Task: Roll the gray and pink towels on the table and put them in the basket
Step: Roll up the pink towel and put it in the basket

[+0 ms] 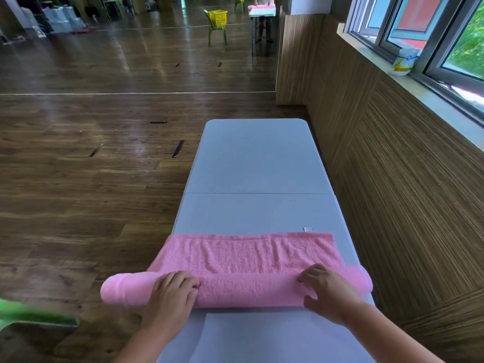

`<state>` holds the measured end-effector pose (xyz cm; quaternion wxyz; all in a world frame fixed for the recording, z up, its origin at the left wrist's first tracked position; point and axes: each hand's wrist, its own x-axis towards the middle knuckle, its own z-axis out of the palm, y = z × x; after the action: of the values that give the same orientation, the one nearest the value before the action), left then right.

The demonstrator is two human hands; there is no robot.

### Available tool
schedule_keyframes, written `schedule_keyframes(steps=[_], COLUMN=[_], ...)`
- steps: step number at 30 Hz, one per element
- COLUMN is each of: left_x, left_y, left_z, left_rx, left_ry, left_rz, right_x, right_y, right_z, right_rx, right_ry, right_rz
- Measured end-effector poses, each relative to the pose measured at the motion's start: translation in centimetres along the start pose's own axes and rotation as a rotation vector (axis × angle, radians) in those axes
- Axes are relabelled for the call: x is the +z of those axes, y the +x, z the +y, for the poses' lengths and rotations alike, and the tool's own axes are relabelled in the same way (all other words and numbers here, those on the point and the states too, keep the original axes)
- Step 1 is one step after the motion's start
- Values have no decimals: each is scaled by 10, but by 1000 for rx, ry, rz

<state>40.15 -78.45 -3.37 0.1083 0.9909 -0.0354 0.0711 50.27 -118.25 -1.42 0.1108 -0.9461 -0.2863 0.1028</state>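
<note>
grips the roll of a pink terry towel (pixel 246 258) with left hand (pixel 171 292) and right hand (pixel 327 292), fingers (pixel 183 280) curled over it, at the near end of the long grey surface (pixel 256 166); overhangs left edge; bare room beyond.

The pink towel (pixel 243 255) is one plain pink, both in the roll gripped by the left hand (pixel 171 294) and right hand (pixel 327 292) and in the flat part beyond them. A white tag (pixel 308 229) shows at its far edge. Under the grip the table (pixel 256 163) is plain pale gray. Left of the hands the floor (pixel 78 192) is dark brown wood grain with short black tape marks (pixel 178 148). Right of them the wall panel (pixel 406 192) is finely striped brown. Far beyond, a yellow basket (pixel 218 17) sits on a green chair (pixel 213 32).
</note>
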Motion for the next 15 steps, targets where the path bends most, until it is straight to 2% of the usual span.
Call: schedule_keyframes(steps=[4, 6, 10, 15], left_x=[-7, -8, -7, -10], left_y=[-4, -2, -1, 9], left_z=[1, 2, 1, -1], left_rx=[-40, -63, -40, -79], left_ry=[29, 40, 112, 95], left_rz=[-168, -190, -146, -49], right_x=[4, 1, -6, 7], right_y=[-1, 3, 9, 11], right_z=[2, -2, -5, 0], right_rx=[-1, -14, -19, 75], right_ry=[-97, -96, -100, -36], right_rz=[-31, -15, -44, 135])
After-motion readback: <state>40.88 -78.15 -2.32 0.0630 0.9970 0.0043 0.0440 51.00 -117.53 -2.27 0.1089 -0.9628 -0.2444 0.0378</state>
